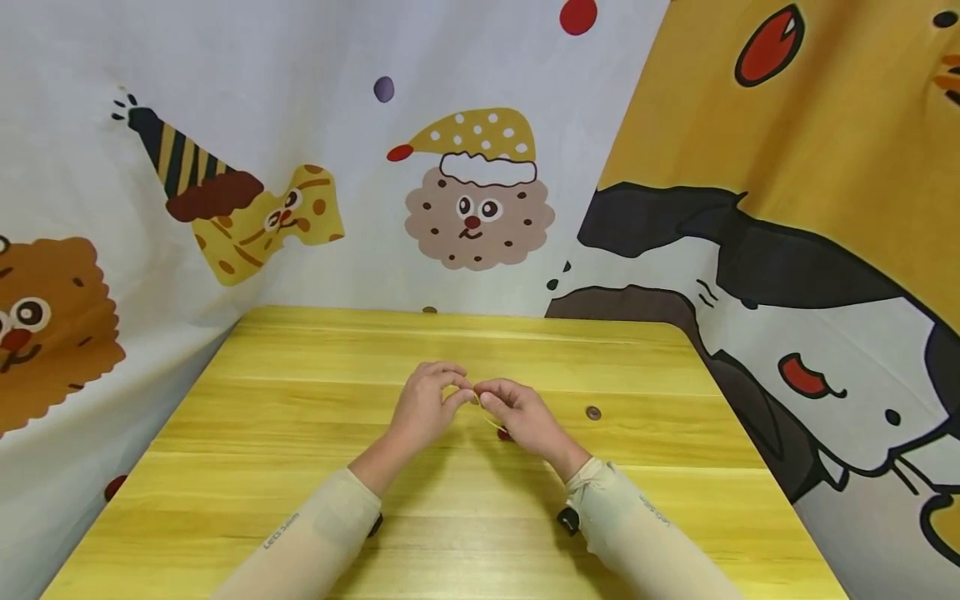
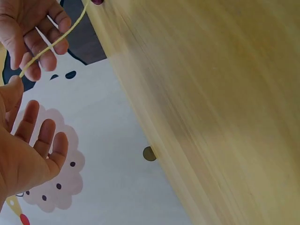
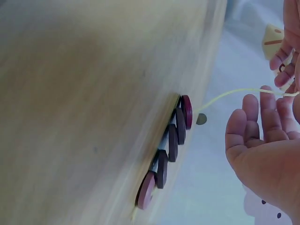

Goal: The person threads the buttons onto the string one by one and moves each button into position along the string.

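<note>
In the head view, both hands meet above the middle of the table. The left hand (image 1: 425, 406) pinches the end of a thin yellow string (image 2: 56, 42) between thumb and forefinger, its other fingers loosely bent. Opposite it, the right hand (image 1: 525, 417) has thumb and forefinger at the same string end, other fingers spread; its exact pinch is partly hidden. The string slopes down to a row of several flat, round, button-like discs. A dark red disc (image 3: 187, 112) leads the row, brown ones (image 3: 173, 143) follow, and a lighter reddish-brown disc (image 3: 146, 190) is last. String shows at both ends of the row.
A loose brown disc (image 1: 593, 412) lies on the yellow wooden table (image 1: 300, 358), to the right of the right hand. Behind the table hangs a white cloth (image 1: 315, 100) with cartoon prints. Both forearms wear light sleeves (image 1: 330, 521).
</note>
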{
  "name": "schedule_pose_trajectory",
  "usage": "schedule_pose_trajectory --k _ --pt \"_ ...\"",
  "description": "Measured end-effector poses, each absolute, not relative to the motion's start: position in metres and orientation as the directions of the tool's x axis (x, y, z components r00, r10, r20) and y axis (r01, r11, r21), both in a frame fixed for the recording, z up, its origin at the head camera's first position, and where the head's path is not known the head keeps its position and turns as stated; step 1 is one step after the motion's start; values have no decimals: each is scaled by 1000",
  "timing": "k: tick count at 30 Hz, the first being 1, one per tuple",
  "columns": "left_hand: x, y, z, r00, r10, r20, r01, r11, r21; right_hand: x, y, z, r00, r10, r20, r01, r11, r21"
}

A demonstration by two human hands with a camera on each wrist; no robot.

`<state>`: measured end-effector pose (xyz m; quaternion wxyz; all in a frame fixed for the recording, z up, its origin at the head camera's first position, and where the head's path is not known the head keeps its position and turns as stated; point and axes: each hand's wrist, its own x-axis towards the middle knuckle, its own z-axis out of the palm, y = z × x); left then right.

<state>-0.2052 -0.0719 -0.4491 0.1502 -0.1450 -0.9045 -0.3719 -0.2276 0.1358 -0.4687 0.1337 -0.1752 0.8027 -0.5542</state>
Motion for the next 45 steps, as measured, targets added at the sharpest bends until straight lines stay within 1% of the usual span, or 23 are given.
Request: schedule_pose_trajectory --k 6,14,16,19,21,23,26,30,34,37,39,42,45 --pt "-206 -70 -451 -936 140 323 334 643 689 -225 136 -472 -916 -401 -28 -117 333 -936" --pt "-211 -70 -454 -960 149 235 276 622 733 -211 151 -484 -949 -316 -5 -146 453 -880" --pt "-213 -71 -456 -966 145 216 258 625 737 -207 156 -485 -962 -271 24 -169 525 -834" --pt "-215 -71 -458 -971 146 192 240 630 739 -202 162 -486 -976 -182 116 -207 641 -739" --pt "-216 -71 -460 -970 160 182 242 630 738 -202 166 -487 -973 -128 192 -226 709 -668" --pt "-216 -70 -461 -967 182 175 252 627 737 -204 169 -487 -966 -95 241 -227 755 -615" --pt "-216 -68 -462 -960 216 176 274 617 738 -211 174 -488 -971 -66 230 -189 799 -571" --pt "-216 -66 -464 -954 237 181 291 605 741 -223 182 -490 -992 -51 117 -108 824 -556" --pt "-213 -70 -465 -957 231 173 281 606 744 -235 187 -493 -997 -68 33 -75 827 -557" --pt "-212 -72 -467 -962 223 155 262 612 747 -242 188 -495 -995 -91 32 -93 823 -561" --pt "-212 -73 -467 -967 207 149 248 620 744 -245 185 -495 -991 -134 31 -127 806 -578" --pt "-214 -76 -468 -974 173 144 222 641 734 -247 175 -495 -961 -277 16 -226 744 -629" --pt "-218 -78 -469 -979 151 137 203 677 708 -246 162 -493 -894 -448 -14 -314 647 -695"
